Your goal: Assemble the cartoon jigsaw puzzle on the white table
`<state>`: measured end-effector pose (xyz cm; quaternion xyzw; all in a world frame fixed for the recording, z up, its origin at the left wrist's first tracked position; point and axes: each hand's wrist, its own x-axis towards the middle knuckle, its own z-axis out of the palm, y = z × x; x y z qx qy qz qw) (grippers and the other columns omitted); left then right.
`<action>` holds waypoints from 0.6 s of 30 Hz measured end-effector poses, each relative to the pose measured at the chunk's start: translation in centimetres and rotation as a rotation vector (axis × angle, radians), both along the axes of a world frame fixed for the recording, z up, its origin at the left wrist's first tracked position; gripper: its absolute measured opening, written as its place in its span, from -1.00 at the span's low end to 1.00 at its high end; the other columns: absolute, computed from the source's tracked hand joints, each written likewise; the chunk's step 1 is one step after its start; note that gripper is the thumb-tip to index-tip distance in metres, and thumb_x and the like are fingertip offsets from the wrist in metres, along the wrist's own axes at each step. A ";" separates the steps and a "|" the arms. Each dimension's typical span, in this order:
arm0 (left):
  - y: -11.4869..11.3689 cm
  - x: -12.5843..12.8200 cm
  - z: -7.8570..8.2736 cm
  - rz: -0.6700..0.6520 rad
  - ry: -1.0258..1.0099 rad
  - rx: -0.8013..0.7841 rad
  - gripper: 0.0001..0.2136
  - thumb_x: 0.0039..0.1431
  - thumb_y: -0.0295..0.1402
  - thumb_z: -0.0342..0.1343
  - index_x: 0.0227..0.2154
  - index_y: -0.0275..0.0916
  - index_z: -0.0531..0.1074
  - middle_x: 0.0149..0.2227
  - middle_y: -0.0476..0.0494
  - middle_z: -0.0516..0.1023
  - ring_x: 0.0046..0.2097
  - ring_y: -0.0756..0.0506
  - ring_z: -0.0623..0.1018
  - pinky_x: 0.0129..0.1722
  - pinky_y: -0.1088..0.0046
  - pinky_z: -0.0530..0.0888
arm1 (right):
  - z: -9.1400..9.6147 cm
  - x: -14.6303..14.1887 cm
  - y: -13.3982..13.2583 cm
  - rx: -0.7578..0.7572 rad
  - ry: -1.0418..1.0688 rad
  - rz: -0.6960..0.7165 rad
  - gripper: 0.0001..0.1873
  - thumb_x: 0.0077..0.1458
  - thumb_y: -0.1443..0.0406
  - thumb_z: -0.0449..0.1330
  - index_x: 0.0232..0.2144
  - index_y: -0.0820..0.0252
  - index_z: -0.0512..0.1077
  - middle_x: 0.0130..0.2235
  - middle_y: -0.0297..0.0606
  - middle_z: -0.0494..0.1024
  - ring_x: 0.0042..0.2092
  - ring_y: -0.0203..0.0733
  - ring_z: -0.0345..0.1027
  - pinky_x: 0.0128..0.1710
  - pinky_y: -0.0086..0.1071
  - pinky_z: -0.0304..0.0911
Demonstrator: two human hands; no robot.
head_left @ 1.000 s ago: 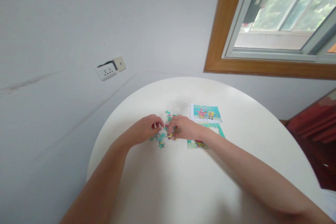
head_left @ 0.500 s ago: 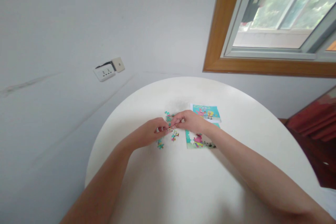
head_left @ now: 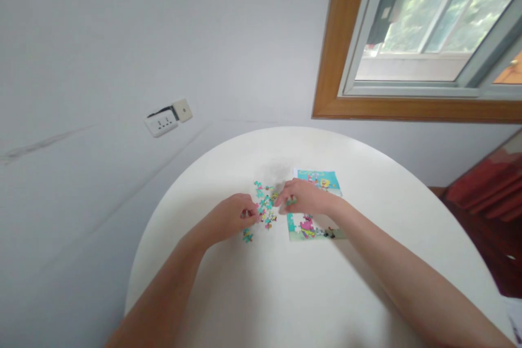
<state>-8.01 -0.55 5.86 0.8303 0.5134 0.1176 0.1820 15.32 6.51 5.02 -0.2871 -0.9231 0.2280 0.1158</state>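
Observation:
A scatter of small loose puzzle pieces (head_left: pixel 264 204), mostly teal and pink, lies in the middle of a round white table (head_left: pixel 310 288). My left hand (head_left: pixel 229 218) rests at the pile's left edge with its fingers curled in a pinch on a piece. My right hand (head_left: pixel 302 199) sits just right of the pile, fingers curled, a small teal piece showing at its fingertips. Under and right of that hand lies a partly assembled cartoon puzzle board (head_left: pixel 312 227). Behind it sits the puzzle's picture card (head_left: pixel 320 180).
The table stands against a white wall with a power socket (head_left: pixel 163 119) at the left. A wood-framed window (head_left: pixel 411 49) is at the upper right. Red fabric (head_left: pixel 485 201) lies beyond the table's right edge.
The hands were joined over the pile half a second ago; they have drawn slightly apart. My right hand has shifted right toward the puzzle board. The camera tilted a little.

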 end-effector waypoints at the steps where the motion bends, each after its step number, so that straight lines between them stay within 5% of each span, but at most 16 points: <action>1: 0.0 0.0 -0.2 -0.005 0.014 0.005 -0.80 0.09 -0.29 0.05 -0.53 -0.22 0.51 -0.45 -0.05 0.46 -0.36 -0.04 0.43 -0.34 0.48 0.30 | -0.2 -0.1 -0.1 0.039 -0.012 0.005 -0.76 -0.07 0.32 0.33 -0.25 0.10 0.60 -0.32 -0.27 0.54 -0.23 -0.23 0.34 -0.14 -0.38 0.18; 7: 0.1 -0.3 -0.7 -0.027 0.045 0.043 -0.81 0.08 -0.28 0.07 -0.54 -0.21 0.48 -0.45 -0.05 0.45 -0.34 -0.06 0.42 -0.32 0.48 0.29 | -0.9 -1.0 -0.5 0.092 -0.017 0.018 -0.73 -0.10 0.18 0.37 -0.26 0.05 0.59 -0.30 -0.28 0.48 -0.19 -0.21 0.30 -0.11 -0.36 0.15; 18: 0.1 -0.9 -1.0 -0.027 0.074 0.007 -0.79 0.06 -0.21 0.10 -0.55 -0.22 0.42 -0.48 -0.03 0.43 -0.37 -0.05 0.40 -0.36 0.48 0.27 | -0.3 -1.8 -1.3 0.040 -0.031 0.010 -0.76 -0.14 0.28 0.40 -0.31 0.13 0.58 -0.29 -0.28 0.49 -0.16 -0.20 0.31 -0.10 -0.37 0.14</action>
